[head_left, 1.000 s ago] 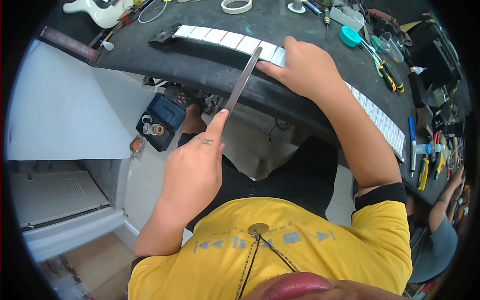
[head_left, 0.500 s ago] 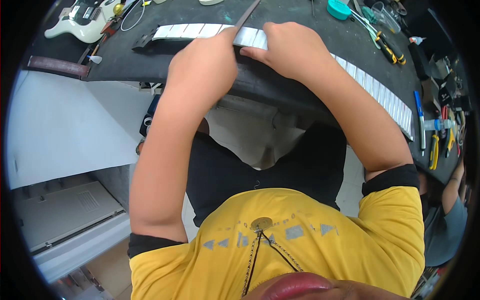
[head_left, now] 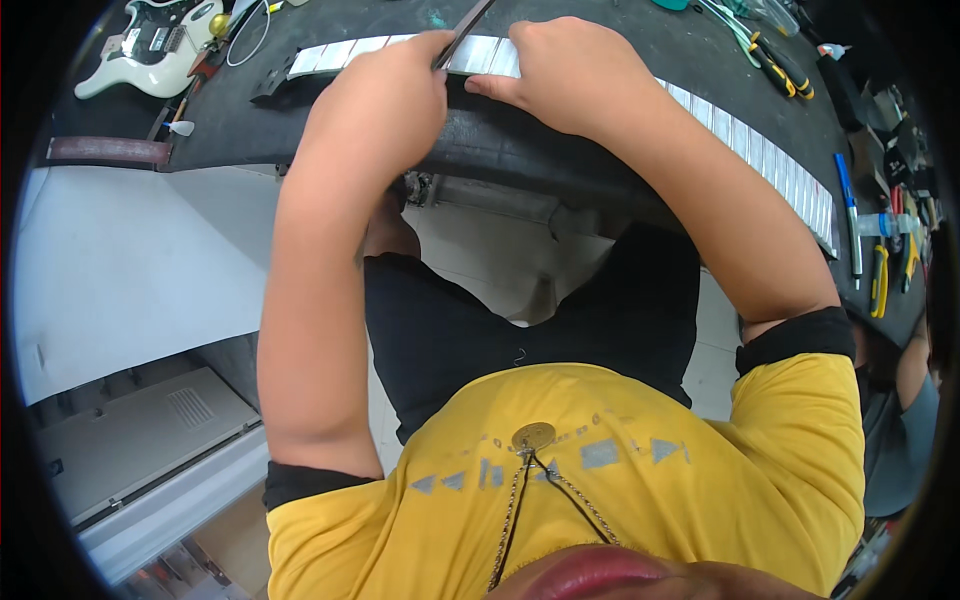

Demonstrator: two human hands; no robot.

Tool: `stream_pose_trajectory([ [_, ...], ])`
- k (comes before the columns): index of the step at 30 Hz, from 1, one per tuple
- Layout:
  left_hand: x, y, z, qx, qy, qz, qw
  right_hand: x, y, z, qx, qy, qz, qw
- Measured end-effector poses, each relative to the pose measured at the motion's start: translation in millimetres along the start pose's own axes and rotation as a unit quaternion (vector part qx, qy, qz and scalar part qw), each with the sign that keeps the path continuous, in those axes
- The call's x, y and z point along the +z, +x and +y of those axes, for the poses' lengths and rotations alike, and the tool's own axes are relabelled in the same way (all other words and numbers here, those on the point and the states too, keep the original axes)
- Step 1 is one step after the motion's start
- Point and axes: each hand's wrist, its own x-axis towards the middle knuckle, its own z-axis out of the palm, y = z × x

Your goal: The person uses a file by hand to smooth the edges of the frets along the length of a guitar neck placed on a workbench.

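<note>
A guitar neck [head_left: 750,145] lies across the near side of the dark workbench, its fretboard covered in silvery-white tape between the fret lines. Its dark headstock [head_left: 268,87] points left. My left hand [head_left: 375,105] is closed around a narrow metal file [head_left: 466,30], which slants over the neck toward the far side; the fingertips are partly hidden. Just to the right, my right hand [head_left: 580,75] grips the neck, thumb along the near side and fingers over the taped face.
A white electric guitar body [head_left: 150,55] lies at the far left, above a brown bar [head_left: 108,151]. Yellow-and-black handled pliers [head_left: 780,68], a blue marker [head_left: 848,210] and a yellow-handled tool [head_left: 879,280] lie to the right. Another person's arm [head_left: 912,375] shows at the right rim.
My left hand and the file have shifted slightly left along the neck. The right hand keeps its grip on the neck. The whole view has moved a little.
</note>
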Motion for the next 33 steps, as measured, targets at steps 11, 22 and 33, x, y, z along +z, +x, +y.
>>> stream_pose_trajectory([
  [11, -18, -71, 30, -0.146, -0.112, -0.053, 0.981, -3, -4, 5, 0.018, -0.009, -0.025, 0.999],
  [22, -8, -164, 18, -0.088, -0.052, -0.023, 0.994, 13, -5, 4, -0.005, -0.007, 0.033, 0.999],
  [33, -4, -62, 20, -0.117, -0.133, -0.051, 0.983, 8, -6, 12, 0.011, 0.000, 0.023, 1.000],
])
